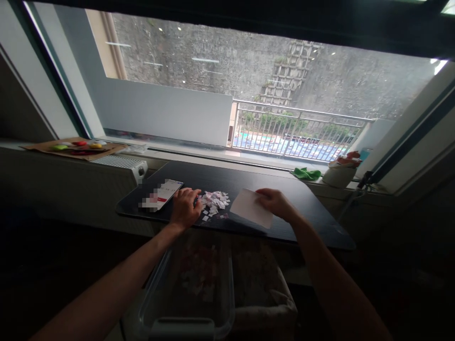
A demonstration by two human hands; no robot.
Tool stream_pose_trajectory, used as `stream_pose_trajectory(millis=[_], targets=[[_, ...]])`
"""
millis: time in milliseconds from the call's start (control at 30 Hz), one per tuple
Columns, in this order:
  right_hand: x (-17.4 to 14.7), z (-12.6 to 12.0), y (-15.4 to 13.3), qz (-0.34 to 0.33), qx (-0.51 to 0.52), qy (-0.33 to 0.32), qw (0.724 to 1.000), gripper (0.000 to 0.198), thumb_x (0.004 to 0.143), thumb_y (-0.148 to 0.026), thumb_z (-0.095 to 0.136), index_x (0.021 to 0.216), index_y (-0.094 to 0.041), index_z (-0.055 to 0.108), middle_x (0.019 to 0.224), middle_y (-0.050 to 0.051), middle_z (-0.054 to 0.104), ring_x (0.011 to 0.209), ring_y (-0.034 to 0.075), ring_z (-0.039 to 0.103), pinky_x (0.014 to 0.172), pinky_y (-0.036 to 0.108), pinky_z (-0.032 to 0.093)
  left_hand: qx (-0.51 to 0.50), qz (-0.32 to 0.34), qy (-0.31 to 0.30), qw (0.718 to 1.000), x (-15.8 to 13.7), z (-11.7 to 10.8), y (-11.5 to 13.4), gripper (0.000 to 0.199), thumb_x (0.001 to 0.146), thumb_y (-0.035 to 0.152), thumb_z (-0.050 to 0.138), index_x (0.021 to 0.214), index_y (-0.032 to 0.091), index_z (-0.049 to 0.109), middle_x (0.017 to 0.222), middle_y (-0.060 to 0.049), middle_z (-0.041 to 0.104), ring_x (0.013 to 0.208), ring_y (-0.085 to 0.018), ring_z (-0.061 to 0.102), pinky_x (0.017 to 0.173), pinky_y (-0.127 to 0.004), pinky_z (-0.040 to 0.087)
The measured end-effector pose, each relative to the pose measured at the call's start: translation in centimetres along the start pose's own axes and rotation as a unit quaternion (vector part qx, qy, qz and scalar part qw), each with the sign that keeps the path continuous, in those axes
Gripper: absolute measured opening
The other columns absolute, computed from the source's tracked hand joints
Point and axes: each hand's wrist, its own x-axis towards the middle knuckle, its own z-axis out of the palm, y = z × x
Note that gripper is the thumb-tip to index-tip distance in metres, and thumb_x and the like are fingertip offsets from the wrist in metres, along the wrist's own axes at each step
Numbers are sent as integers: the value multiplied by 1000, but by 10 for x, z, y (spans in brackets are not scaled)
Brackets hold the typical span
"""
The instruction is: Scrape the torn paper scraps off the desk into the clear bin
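A loose heap of small white and pinkish paper squares (214, 200) lies on the dark tabletop (245, 177). Against its left side rests my left hand (185, 207), fingers loosely bent and thumb apart, with nothing visible in it. On the other side, my right hand (276, 202) is closed on the far right corner of a plain pale sheet of paper (250, 208). The sheet is tilted over the table, its left edge a short way from the heap. Beyond my left hand lies a phone (161, 195) with a lit screen, partly blurred.
Below the table's front edge stand a clear plastic bin (232, 289) with scraps inside and a box (284, 303). A green cloth (306, 174) and a white pot (339, 175) sit at the window. At left are a radiator (122, 166) and a brown board (46, 147) with colourful items.
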Motion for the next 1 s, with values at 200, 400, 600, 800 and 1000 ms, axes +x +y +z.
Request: stream_pose_trajectory(millis=[200, 400, 600, 800, 1000], targets=[[9, 27, -3, 25, 25, -50, 998, 33, 72, -10, 56, 100, -13, 74, 92, 7, 76, 80, 20, 68, 66, 27, 54, 1, 5, -3, 1000, -1, 0, 1, 33, 82, 23, 47, 110, 19, 64, 100, -11, 67, 112, -31, 53, 101, -50, 37], [6, 33, -8, 38, 60, -99, 993, 31, 70, -11, 61, 96, -15, 76, 83, 3, 76, 71, 18, 68, 59, 24, 53, 4, 2, -13, 1000, -1, 0, 1, 35, 82, 23, 47, 112, 19, 64, 98, -11, 67, 112, -31, 53, 100, -50, 38], [16, 38, -10, 56, 59, -82, 993, 32, 68, -7, 59, 94, -13, 76, 82, 6, 76, 73, 19, 68, 59, 24, 52, 6, 3, -20, 1000, -1, -1, 2, 34, 83, 23, 46, 112, 18, 63, 99, -11, 67, 113, -30, 53, 102, -50, 37], [6, 46, -19, 49, 74, -137, 987, 28, 68, -8, 61, 90, -15, 77, 82, 3, 77, 71, 18, 68, 60, 24, 53, 9, 4, -24, 1000, -1, -1, 3, 33, 83, 23, 46, 112, 17, 62, 99, -11, 67, 113, -30, 53, 102, -50, 37], [5, 35, -14, 49, 64, -104, 991, 34, 69, -8, 59, 99, -14, 76, 86, 4, 77, 74, 18, 68, 62, 24, 53, 10, 6, -22, 1000, -1, 0, 3, 33, 82, 21, 46, 111, 17, 62, 98, -11, 67, 113, -30, 52, 103, -50, 35]])
